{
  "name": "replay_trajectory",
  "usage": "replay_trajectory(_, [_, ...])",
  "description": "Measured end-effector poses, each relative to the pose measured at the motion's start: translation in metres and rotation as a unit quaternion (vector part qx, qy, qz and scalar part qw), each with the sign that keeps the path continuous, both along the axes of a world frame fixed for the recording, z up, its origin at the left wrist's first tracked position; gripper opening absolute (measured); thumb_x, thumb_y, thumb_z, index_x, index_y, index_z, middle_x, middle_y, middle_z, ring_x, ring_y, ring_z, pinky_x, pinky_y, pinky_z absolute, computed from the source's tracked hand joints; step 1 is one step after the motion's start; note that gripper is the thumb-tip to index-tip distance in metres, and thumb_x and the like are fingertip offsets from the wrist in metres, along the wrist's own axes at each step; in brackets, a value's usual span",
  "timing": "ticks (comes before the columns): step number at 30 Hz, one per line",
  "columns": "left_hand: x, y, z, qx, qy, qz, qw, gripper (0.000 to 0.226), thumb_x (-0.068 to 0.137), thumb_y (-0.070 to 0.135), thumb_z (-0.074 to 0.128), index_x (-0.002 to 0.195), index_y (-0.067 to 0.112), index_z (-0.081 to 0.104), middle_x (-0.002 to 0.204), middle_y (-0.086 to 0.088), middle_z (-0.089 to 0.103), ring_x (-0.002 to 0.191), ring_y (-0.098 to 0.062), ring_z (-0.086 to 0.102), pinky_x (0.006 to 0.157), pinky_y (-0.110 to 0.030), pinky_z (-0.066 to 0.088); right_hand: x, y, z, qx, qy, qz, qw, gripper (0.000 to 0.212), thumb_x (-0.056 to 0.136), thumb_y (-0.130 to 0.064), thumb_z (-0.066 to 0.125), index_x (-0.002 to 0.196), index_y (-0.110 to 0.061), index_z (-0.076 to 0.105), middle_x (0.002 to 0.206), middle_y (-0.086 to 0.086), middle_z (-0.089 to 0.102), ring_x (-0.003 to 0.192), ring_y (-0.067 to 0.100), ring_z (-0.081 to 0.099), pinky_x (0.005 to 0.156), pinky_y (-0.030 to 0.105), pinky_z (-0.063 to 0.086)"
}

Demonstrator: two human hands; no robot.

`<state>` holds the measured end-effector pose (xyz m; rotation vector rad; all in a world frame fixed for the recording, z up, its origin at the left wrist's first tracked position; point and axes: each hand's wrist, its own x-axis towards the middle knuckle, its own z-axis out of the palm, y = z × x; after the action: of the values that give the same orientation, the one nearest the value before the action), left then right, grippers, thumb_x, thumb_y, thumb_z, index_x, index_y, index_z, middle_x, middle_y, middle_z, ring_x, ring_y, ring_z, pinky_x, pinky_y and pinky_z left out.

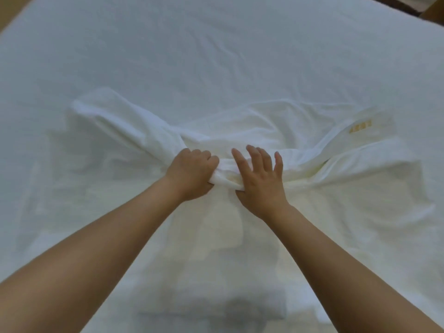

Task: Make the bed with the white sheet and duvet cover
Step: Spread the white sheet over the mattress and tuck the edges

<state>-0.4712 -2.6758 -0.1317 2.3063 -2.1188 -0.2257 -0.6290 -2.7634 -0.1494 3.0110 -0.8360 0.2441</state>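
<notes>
A white sheet (216, 44) covers the whole bed, lightly creased. On it, in the middle, lies a bunched white duvet cover (276, 126) with a small gold label (360, 127) near its right end. A thick fold of it runs up to the left. My left hand (192, 174) is a fist closed on a gathered edge of the cover. My right hand (260, 179) sits just beside it, fingers spread over the top of the fabric and thumb tucked under the same edge. Both forearms reach in from the bottom of the view.
A folded white bundle (199, 301) rests at the near edge of the bed between my arms. Brown floor shows at the top left corner (14, 13), and dark furniture or floor at the top right corner (413, 6).
</notes>
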Motion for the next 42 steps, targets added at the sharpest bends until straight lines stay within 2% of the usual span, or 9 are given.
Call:
replay_trajectory(3, [0.01,0.018,-0.008,-0.016,0.051,0.045,0.998,0.036,0.067,0.02,0.075,0.096,0.002,0.062,0.09,-0.015,0.062,0.084,-0.036,0.061,0.076,-0.041,0.043,0.021,0.022,-0.003,-0.01,0.007,0.048,0.999,0.059,0.051,-0.004,0.078,0.108,-0.012,0.062,0.107,0.012,0.061,0.1,0.031,0.058,0.096,0.056,0.04])
replay_trajectory(7, [0.058,0.041,-0.006,0.077,0.015,0.153,0.985,0.071,0.088,0.04,0.053,0.147,0.015,0.022,0.154,-0.005,0.019,0.145,-0.022,0.008,0.116,-0.048,0.002,0.037,0.034,0.0,0.004,0.037,0.026,0.999,0.037,0.039,0.013,0.073,0.07,-0.006,0.064,0.068,0.009,0.06,0.064,0.032,0.061,0.078,0.054,0.051])
replay_trajectory(14, [0.15,0.056,-0.008,0.147,0.0,0.279,0.949,0.047,0.094,0.037,0.044,0.138,0.023,0.037,0.15,-0.011,0.028,0.141,-0.029,0.015,0.11,-0.059,0.007,0.061,0.045,-0.004,0.038,0.067,-0.023,0.997,0.039,0.038,0.007,0.072,0.074,-0.002,0.057,0.072,0.013,0.058,0.064,0.034,0.058,0.073,0.051,0.051])
replay_trajectory(18, [0.142,0.067,-0.025,-0.035,-0.059,0.178,0.982,0.017,0.08,0.006,0.061,0.097,0.005,0.057,0.09,-0.016,0.059,0.082,-0.033,0.057,0.089,-0.046,0.038,0.093,0.058,0.004,0.143,0.12,-0.03,0.982,0.038,0.076,-0.014,0.061,0.112,-0.003,0.052,0.102,0.012,0.054,0.091,0.033,0.052,0.08,0.039,0.039])
replay_trajectory(22, [0.106,0.115,-0.036,-0.146,0.038,0.064,0.986,0.013,0.063,0.006,0.055,0.07,0.014,0.047,0.05,-0.005,0.049,0.041,-0.025,0.048,0.052,-0.026,0.037,0.132,0.077,0.011,0.263,0.077,-0.031,0.961,0.077,0.082,-0.022,0.061,0.147,-0.011,0.021,0.127,0.011,0.044,0.112,0.03,0.043,0.09,0.037,0.036])
replay_trajectory(26, [0.094,0.159,-0.042,-0.146,0.129,0.055,0.979,0.016,0.074,0.025,0.052,0.08,0.011,0.056,0.068,-0.006,0.058,0.062,-0.027,0.057,0.047,-0.029,0.045,0.146,0.095,0.004,0.225,0.13,0.027,0.965,0.065,0.077,-0.002,0.054,0.139,-0.012,0.037,0.117,0.01,0.051,0.105,0.032,0.046,0.08,0.034,0.03])
replay_trajectory(31, [0.149,0.159,-0.025,-0.225,-0.009,0.196,0.954,0.055,0.069,0.04,0.056,0.117,0.016,0.044,0.113,-0.008,0.046,0.101,-0.027,0.044,0.078,-0.043,0.044,0.137,0.106,-0.001,0.19,0.144,0.038,0.971,0.048,0.069,0.01,0.049,0.114,-0.008,0.052,0.103,0.009,0.05,0.094,0.031,0.045,0.075,0.031,0.023])
replay_trajectory(35, [0.173,0.158,-0.021,0.106,0.052,0.358,0.926,0.106,0.073,0.062,0.063,0.149,0.02,0.003,0.142,-0.009,0.035,0.135,-0.03,0.029,0.11,-0.06,0.01,0.139,0.106,0.002,0.19,0.154,0.032,0.969,0.046,0.072,0.008,0.049,0.114,-0.01,0.051,0.104,0.007,0.048,0.095,0.028,0.043,0.075,0.029,0.02])
replay_trajectory(42, [0.099,0.167,0.001,0.116,0.199,0.265,0.936,0.028,0.093,0.026,0.048,0.118,0.014,0.05,0.113,-0.013,0.062,0.102,-0.033,0.057,0.076,-0.033,0.038,0.126,0.121,0.01,0.211,0.102,0.042,0.971,0.093,0.07,-0.011,0.067,0.145,-0.025,0.015,0.148,0.016,0.028,0.135,0.039,0.026,0.11,0.047,0.02])
